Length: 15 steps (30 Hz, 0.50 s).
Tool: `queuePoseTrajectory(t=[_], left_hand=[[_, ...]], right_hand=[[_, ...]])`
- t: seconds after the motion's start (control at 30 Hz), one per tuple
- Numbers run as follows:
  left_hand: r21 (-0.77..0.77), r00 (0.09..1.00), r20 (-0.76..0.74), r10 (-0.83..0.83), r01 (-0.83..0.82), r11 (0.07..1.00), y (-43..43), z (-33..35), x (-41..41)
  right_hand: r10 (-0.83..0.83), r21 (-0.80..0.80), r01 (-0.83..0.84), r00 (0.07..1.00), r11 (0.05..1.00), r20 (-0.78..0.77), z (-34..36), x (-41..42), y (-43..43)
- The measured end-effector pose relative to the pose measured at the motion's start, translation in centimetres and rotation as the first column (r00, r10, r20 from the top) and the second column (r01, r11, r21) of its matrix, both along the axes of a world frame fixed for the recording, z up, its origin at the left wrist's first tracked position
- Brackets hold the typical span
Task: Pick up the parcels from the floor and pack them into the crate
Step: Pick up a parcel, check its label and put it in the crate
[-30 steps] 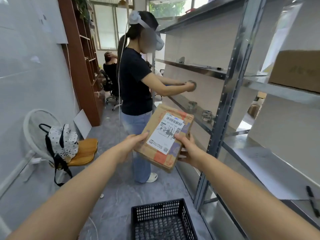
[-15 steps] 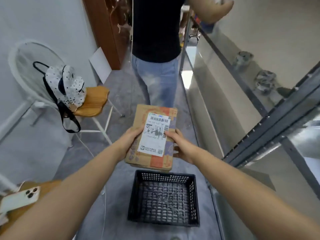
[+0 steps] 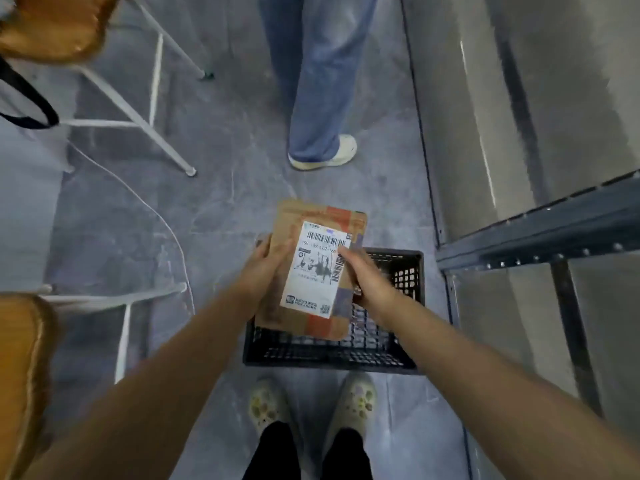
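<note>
Item: one cardboard parcel (image 3: 313,271), flat, label up, held above the black crate (image 3: 408,271) on the floor. Handling, by estimate: light, stiff, dry card with decent grip; best taken by its two long edges. Left hand (image 3: 263,271): fingers (image 3: 277,251) together, curled over the left edge. Right hand (image 3: 367,282): fingers wrapped round the right edge, thumb lying on the label.

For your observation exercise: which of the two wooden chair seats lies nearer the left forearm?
The orange-brown wooden seat at lower left, beside the left forearm; the other seat sits far off at top left.
</note>
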<state>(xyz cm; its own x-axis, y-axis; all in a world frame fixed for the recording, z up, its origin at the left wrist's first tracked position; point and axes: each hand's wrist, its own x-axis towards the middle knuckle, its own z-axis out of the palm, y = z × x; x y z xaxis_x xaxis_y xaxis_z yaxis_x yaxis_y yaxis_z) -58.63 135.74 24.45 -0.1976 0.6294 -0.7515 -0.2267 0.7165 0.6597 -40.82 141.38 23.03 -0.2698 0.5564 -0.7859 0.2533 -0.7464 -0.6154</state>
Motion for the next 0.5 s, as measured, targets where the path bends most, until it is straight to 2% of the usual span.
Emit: queuePoseTrajectory(t=[0.1, 0.17, 0.27, 0.5], left_hand=[[-0.102, 0.999, 0.031, -0.012, 0.015, 0.995, -1.6, -8.4, 0.4], [-0.105, 0.999, 0.041, 0.011, -0.007, 0.994, -2.4, -14.4, 0.7], [-0.127, 1.0, -0.002, 0.026, -0.026, 0.992, -3.4, -14.6, 1.7], [-0.223, 0.988, -0.074, 0.137, -0.15, 0.963, -6.1, -27.0, 1.8]], right_hand=[[0.015, -0.06, -0.013, 0.999, 0.998, 0.045, -8.3, 0.0, -1.2], [0.015, -0.107, -0.007, 0.997, 0.994, 0.077, -15.4, 0.0, -2.2], [-0.032, -0.139, 0.048, 0.993, 0.989, 0.113, -16.5, 0.5, -3.5], [-0.025, -0.223, 0.048, 0.994, 0.974, 0.108, -28.9, -0.6, -5.9]])
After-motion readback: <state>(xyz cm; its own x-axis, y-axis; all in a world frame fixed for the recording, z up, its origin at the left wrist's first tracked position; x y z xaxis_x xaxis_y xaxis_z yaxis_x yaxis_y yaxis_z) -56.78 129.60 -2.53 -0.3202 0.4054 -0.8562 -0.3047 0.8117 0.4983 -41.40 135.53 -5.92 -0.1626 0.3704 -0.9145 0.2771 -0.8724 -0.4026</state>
